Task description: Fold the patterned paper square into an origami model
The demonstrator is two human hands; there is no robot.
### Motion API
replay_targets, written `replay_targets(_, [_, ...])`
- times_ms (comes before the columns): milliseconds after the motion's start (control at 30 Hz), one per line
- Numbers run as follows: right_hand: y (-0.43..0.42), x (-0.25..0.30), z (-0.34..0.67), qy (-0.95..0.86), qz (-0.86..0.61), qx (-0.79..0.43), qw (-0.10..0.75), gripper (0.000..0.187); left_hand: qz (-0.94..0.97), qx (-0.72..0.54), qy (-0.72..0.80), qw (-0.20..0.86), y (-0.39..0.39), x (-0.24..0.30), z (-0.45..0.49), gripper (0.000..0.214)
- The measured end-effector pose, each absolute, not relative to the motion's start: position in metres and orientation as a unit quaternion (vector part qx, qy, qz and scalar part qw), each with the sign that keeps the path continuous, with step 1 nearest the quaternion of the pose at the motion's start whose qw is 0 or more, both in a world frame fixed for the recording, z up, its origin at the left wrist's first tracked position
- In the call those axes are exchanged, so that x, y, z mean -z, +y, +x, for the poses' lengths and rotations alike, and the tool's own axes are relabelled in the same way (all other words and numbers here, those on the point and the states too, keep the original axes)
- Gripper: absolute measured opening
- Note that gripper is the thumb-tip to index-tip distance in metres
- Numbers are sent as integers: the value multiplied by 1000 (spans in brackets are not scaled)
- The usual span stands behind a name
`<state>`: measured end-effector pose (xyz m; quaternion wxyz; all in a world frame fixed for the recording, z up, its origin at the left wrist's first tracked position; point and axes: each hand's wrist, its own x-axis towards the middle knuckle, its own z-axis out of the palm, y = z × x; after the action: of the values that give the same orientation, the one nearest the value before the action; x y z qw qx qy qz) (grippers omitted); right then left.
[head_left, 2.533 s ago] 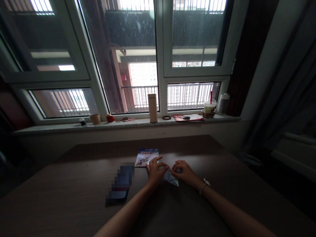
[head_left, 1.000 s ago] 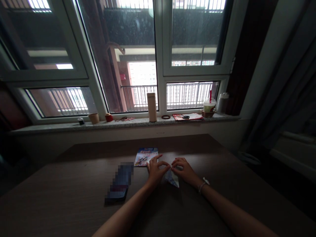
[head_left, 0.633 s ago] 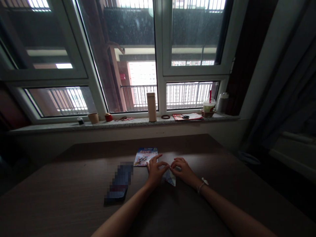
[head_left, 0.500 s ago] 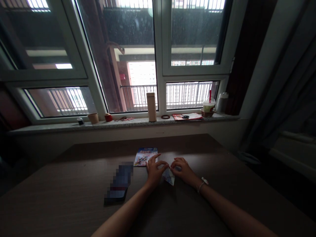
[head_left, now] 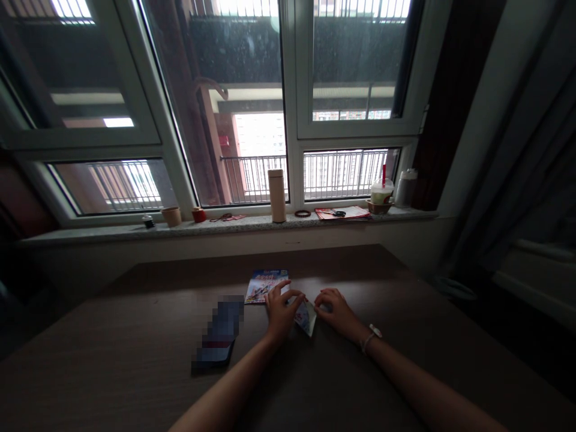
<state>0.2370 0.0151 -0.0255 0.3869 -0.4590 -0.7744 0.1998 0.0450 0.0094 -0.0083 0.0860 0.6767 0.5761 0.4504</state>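
A small piece of folded paper (head_left: 308, 319), printed on its face and pointed at the near end, sits between my two hands over the table. My left hand (head_left: 281, 309) pinches its upper left edge between thumb and fingers. On the other side, my right hand (head_left: 335, 311) has its thumb and fingertips closed at the paper's right edge; a bracelet circles that wrist. Behind my left fingers lies a colourful printed booklet or sheet (head_left: 263, 285), partly covered by the hand. Left of my forearm rests a dark phone-like object (head_left: 218, 336), blurred by pixelation.
The brown table (head_left: 135, 336) stands below a window. Along the sill (head_left: 243, 224) are a tan flask (head_left: 277, 197), a paper cup (head_left: 171, 216), a red spool (head_left: 198, 215), red papers with scissors (head_left: 339, 213), a drink cup with straw (head_left: 382, 191) and a white bottle (head_left: 406, 188).
The folded paper has turned slightly and its near tip has shifted left. My right hand has moved a little to the right, widening the gap between my fingertips.
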Motion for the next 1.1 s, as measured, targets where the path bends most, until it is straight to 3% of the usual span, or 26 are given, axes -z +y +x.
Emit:
replay_targets(600, [29, 36, 255, -739, -507, -175, 407, 10, 695, -388, 591, 129, 7, 10, 41, 14])
replay_targets(1100, [28, 33, 256, -743, -534, -167, 367, 13, 715, -317, 602, 161, 7, 11, 43, 22])
